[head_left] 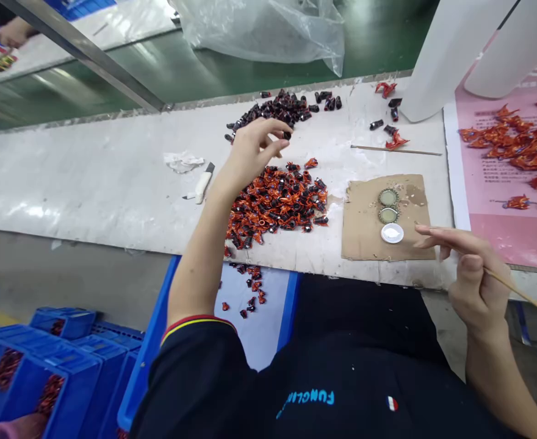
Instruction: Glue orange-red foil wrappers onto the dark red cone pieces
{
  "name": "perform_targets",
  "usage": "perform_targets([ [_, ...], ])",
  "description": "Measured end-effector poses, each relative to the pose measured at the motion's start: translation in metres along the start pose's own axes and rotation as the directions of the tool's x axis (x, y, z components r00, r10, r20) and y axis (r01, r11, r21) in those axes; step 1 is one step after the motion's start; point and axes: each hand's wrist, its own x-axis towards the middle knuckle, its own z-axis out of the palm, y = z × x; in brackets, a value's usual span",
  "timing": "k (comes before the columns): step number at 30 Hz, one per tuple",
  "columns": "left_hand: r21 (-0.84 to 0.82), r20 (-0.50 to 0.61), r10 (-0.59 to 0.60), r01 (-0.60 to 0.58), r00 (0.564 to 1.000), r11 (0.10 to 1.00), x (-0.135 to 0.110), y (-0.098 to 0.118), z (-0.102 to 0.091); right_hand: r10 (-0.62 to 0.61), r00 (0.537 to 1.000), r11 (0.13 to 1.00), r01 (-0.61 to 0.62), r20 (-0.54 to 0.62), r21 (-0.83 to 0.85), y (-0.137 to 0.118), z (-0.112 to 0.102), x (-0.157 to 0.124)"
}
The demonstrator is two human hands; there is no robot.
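Note:
My left hand (254,149) reaches forward over the white table (90,177), fingers curled at the near edge of a pile of small black tubes (280,108); whether a tube sits between the fingertips I cannot tell. Just below it lies a heap of black-and-orange wrapped pieces (275,204). My right hand (465,268) pinches a thin wooden stick (522,297) near the table's front edge, beside a brown cardboard pad (364,235). On the pad sit two metal bottle caps (388,206) and a white cap (392,233).
A white-handled knife (202,183) and crumpled scrap (183,161) lie left. A second stick (396,149), white rolls (451,55), a pink sheet with orange pieces (515,146) and a plastic bag (268,30) sit behind. Blue crates (44,366) stand below; another person's hand (14,32) is far left.

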Motion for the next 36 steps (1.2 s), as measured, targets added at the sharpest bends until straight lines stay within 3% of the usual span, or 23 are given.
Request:
perform_targets([
  [3, -0.342, -0.001, 0.093, -0.088, 0.996, 0.936, -0.051, 0.042, 0.010, -0.015, 1.000, 0.997, 0.014, -0.016, -0.081, 0.001, -0.002, 0.005],
  [6, -0.605, -0.039, 0.040, -0.056, 0.998, 0.794, -0.093, 0.074, 0.034, 0.002, 1.000, 0.987, -0.001, 0.003, -0.159, 0.001, -0.001, 0.008],
  [11, -0.841, -0.043, -0.100, 0.018, 0.994, 0.541, -0.123, 0.091, 0.072, -0.024, 1.000, 0.989, 0.021, -0.018, -0.147, 0.004, 0.004, 0.006],
  [14, -0.887, -0.051, -0.144, 0.022, 0.988, 0.461, -0.128, 0.092, 0.086, 0.025, 0.997, 0.997, -0.030, -0.076, -0.066, 0.007, 0.008, 0.004],
  [18, -0.902, -0.086, -0.127, -0.023, 0.988, 0.430, -0.133, 0.097, 0.096, 0.060, 0.992, 0.998, -0.062, -0.107, -0.017, 0.008, 0.012, 0.004],
  [24, -0.885, -0.105, -0.097, -0.049, 0.990, 0.463, -0.137, 0.099, 0.101, 0.079, 0.996, 0.997, -0.080, -0.038, -0.016, 0.010, 0.012, 0.003],
  [29, -0.871, -0.111, -0.172, -0.012, 0.979, 0.490, -0.141, 0.098, 0.107, 0.084, 0.996, 0.995, -0.084, -0.004, -0.045, 0.013, 0.012, 0.005],
  [33, -0.859, -0.114, -0.236, 0.023, 0.965, 0.511, -0.145, 0.107, 0.112, 0.087, 0.991, 0.996, -0.088, -0.098, -0.006, 0.010, 0.016, 0.007],
  [36, -0.880, -0.117, -0.228, 0.006, 0.966, 0.476, -0.146, 0.116, 0.117, 0.138, 0.972, 0.990, -0.132, -0.189, 0.045, 0.005, 0.020, 0.009],
])
